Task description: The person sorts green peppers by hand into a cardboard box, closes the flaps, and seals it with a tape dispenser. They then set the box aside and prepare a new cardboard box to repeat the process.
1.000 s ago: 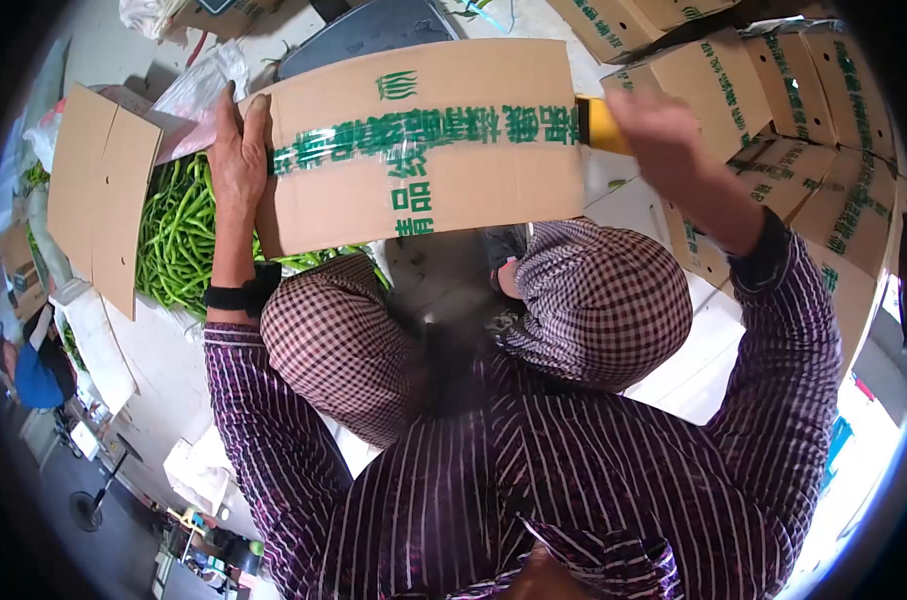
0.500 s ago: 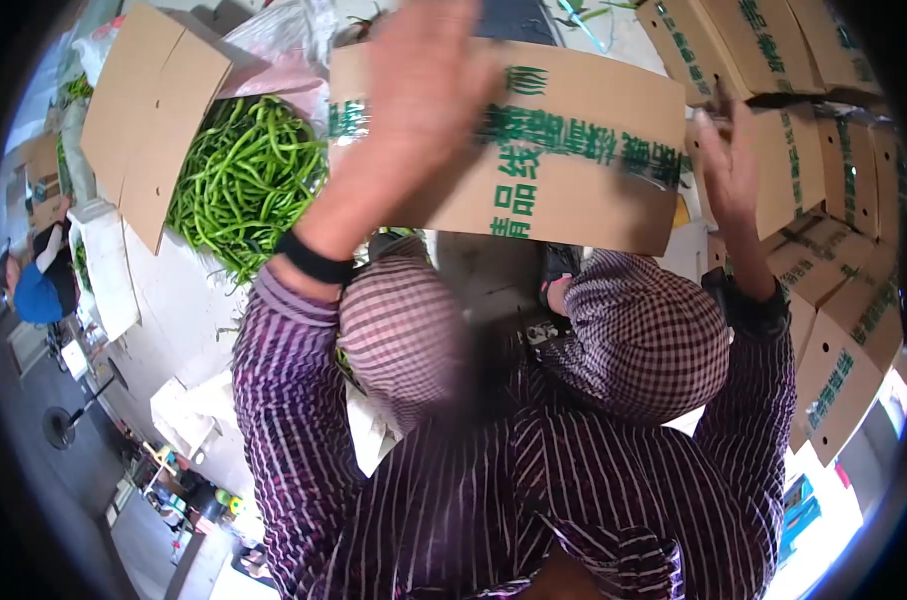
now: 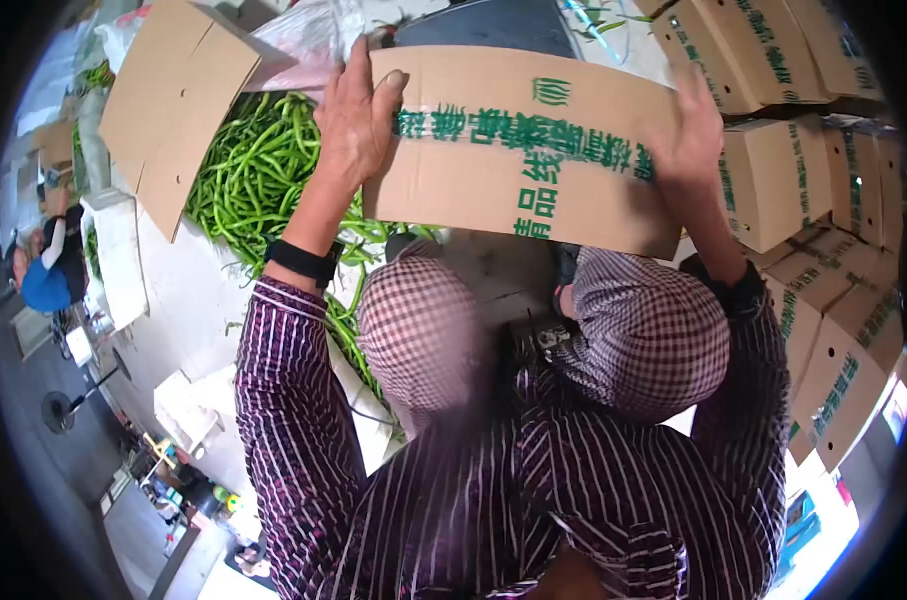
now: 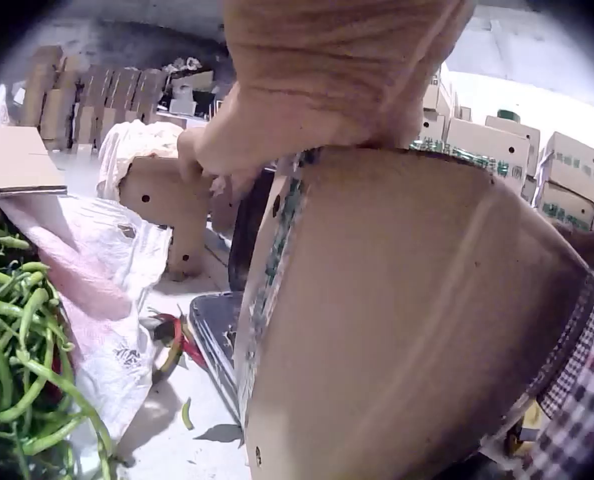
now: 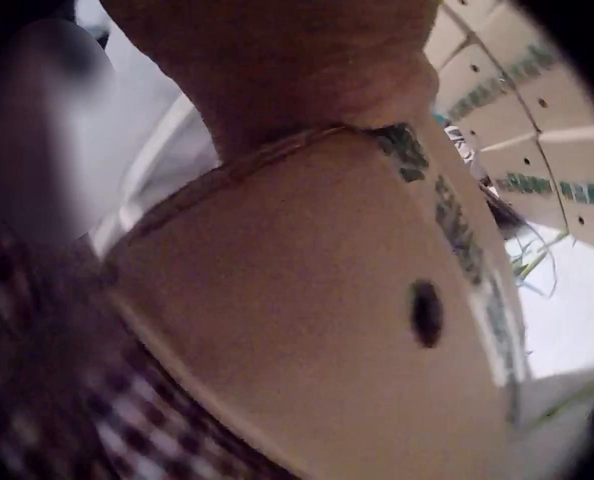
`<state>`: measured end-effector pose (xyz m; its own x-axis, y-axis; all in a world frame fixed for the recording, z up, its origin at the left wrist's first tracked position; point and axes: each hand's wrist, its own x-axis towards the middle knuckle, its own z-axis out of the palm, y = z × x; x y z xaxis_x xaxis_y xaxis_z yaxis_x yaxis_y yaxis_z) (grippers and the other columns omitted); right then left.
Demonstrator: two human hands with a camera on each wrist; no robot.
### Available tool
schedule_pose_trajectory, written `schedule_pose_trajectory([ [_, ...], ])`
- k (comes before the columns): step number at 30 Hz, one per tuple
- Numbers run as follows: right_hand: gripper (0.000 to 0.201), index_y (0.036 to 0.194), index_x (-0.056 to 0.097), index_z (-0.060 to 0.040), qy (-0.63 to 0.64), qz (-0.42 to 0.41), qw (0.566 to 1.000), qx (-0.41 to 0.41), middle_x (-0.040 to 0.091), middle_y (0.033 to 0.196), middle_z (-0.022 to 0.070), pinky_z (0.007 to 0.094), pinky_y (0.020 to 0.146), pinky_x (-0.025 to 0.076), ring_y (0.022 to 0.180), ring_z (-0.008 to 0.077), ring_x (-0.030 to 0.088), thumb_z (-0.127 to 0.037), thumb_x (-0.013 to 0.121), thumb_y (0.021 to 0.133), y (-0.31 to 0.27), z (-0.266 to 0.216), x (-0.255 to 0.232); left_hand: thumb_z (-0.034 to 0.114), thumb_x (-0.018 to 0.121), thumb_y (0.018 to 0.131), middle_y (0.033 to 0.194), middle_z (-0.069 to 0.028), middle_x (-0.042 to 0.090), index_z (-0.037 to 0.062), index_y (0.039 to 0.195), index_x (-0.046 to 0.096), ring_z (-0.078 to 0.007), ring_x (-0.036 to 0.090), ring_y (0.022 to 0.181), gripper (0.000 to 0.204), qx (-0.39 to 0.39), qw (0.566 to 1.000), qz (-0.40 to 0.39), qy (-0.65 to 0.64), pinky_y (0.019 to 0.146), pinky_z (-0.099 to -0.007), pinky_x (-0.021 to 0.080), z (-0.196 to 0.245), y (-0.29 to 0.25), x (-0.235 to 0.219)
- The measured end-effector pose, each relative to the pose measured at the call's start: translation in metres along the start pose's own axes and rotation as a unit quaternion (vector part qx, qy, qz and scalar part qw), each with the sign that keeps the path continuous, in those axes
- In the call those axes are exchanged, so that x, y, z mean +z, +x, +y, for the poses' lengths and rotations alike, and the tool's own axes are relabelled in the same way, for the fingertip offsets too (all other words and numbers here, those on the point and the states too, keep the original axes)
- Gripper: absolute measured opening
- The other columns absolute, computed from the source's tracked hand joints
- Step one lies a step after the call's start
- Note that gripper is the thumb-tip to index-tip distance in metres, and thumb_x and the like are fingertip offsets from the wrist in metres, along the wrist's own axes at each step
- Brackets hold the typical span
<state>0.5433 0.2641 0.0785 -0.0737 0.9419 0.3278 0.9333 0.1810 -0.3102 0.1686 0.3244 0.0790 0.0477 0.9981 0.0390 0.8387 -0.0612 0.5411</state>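
A cardboard box (image 3: 474,190) with green printing and clear tape across its top lies over the checked knees in the head view. My left hand (image 3: 354,135) grips its left end, thumb along the top edge and fingers reaching past the corner. In the left wrist view that hand (image 4: 317,90) covers the upper edge of the box. At the other end my right hand (image 3: 692,160), blurred, holds the box by its right edge. The right wrist view shows the box's end panel (image 5: 307,300) with a dark round hole, close under the hand.
Green chili peppers (image 3: 259,180) lie heaped at the left beside an open carton flap (image 3: 169,100). Several printed boxes (image 3: 774,180) are stacked on the right. A dark flat platform (image 3: 484,30) stands beyond the box. Another person (image 3: 46,270) is at the far left.
The right hand had a yellow tape dispenser at the box's right end and no longer holds it. The left hand swept over the top, then returned to the left end. The view has shifted.
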Motion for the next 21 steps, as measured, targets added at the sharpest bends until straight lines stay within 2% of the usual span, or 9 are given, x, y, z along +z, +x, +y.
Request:
schedule_pose_trajectory([
  [2,0.06,0.138,0.044,-0.0037,0.103,0.083,0.985,0.112,0.043,0.141,0.0171,0.0413,0.105,0.034,0.127,0.0322,0.044,-0.044,0.053,0.094,0.001,0.019,0.018,0.046,0.046,0.093,0.128,-0.0314,0.052,0.0051,0.146,0.03,-0.0438,0.049,0.122,0.069,-0.041,0.995,-0.013,-0.093,0.103,-0.045,0.036,0.003,0.005,-0.002],
  [3,0.056,0.138,0.042,-0.002,0.411,0.028,0.879,0.241,0.044,0.141,0.0148,0.0382,0.106,0.034,0.126,0.0286,0.044,-0.042,0.044,0.099,-0.008,0.024,0.029,0.046,0.045,0.093,0.125,-0.0311,0.054,0.0052,0.146,0.03,-0.0434,0.051,0.119,0.069,-0.072,0.99,-0.032,-0.115,0.102,-0.0425,0.038,0.004,0.003,-0.003],
  [4,0.054,0.138,0.041,-0.0003,0.671,-0.023,0.66,0.337,0.045,0.14,0.0125,0.035,0.106,0.035,0.126,0.025,0.045,-0.041,0.036,0.103,-0.013,0.027,0.033,0.046,0.045,0.094,0.12,-0.0308,0.058,0.0064,0.145,0.033,-0.041,0.055,0.116,0.066,-0.057,0.987,-0.019,-0.147,0.1,-0.04,0.04,-0.004,0.005,0.003],
  [8,0.047,0.14,0.039,-0.0028,0.663,-0.016,0.592,0.458,0.045,0.139,0.0076,0.0317,0.106,0.035,0.126,0.0163,0.043,-0.033,0.026,0.107,-0.008,0.016,0.024,0.047,0.045,0.097,0.135,-0.0153,0.051,-0.0015,0.141,0.039,-0.0237,0.051,0.121,0.065,-0.198,0.884,-0.101,-0.412,0.102,-0.0326,0.04,-0.039,0.008,0.019],
  [10,0.051,0.14,0.039,-0.0012,0.77,-0.063,0.55,0.318,0.049,0.135,0.0106,0.0319,0.104,0.038,0.122,0.0173,0.046,-0.038,0.034,0.104,-0.027,0.035,0.041,0.046,0.043,0.099,0.133,-0.0114,0.052,0.0015,0.142,0.04,-0.0195,0.053,0.116,0.062,-0.328,0.79,-0.099,-0.508,0.097,-0.033,0.045,-0.012,-0.012,0.005],
  [12,0.065,0.14,0.038,-0.0016,0.598,0.028,0.701,0.387,0.052,0.131,0.0132,0.0329,0.1,0.041,0.118,0.02,0.05,-0.048,0.048,0.097,-0.016,0.016,0.018,0.045,0.045,0.099,0.128,-0.0103,0.054,0.002,0.139,0.043,-0.0197,0.055,0.112,0.059,-0.177,0.823,-0.079,-0.534,0.094,-0.0336,0.048,0.045,-0.033,0.007],
  [14,0.082,0.142,0.035,-0.0025,0.524,-0.106,0.756,0.378,0.053,0.13,0.0183,0.0351,0.099,0.042,0.117,0.0268,0.053,-0.058,0.058,0.086,-0.009,0.015,-0.001,0.044,0.045,0.099,0.128,-0.0102,0.054,0.0023,0.139,0.043,-0.0196,0.055,0.112,0.058,-0.145,0.834,-0.142,-0.513,0.094,-0.0335,0.048,0.062,-0.035,0.026],
  [17,0.087,0.142,0.035,-0.0034,0.466,-0.084,0.795,0.379,0.053,0.13,0.0203,0.0363,0.099,0.041,0.119,0.0309,0.053,-0.062,0.059,0.082,-0.012,0.025,0.022,0.043,0.045,0.099,0.127,-0.0101,0.054,0.0026,0.138,0.043,-0.0195,0.055,0.111,0.057,-0.118,0.854,-0.211,-0.462,0.093,-0.0333,0.048,0.052,-0.056,0.033],
  [21,0.079,0.137,0.041,-0.0011,0.514,-0.071,0.768,0.375,0.055,0.127,0.0172,0.0347,0.099,0.042,0.117,0.0282,0.054,-0.06,0.054,0.086,-0.013,0.035,0.001,0.042,0.046,0.099,0.127,-0.01,0.055,0.0031,0.138,0.044,-0.0194,0.055,0.111,0.055,-0.082,0.894,-0.245,-0.365,0.092,-0.033,0.049,0.006,-0.073,0.01],
])
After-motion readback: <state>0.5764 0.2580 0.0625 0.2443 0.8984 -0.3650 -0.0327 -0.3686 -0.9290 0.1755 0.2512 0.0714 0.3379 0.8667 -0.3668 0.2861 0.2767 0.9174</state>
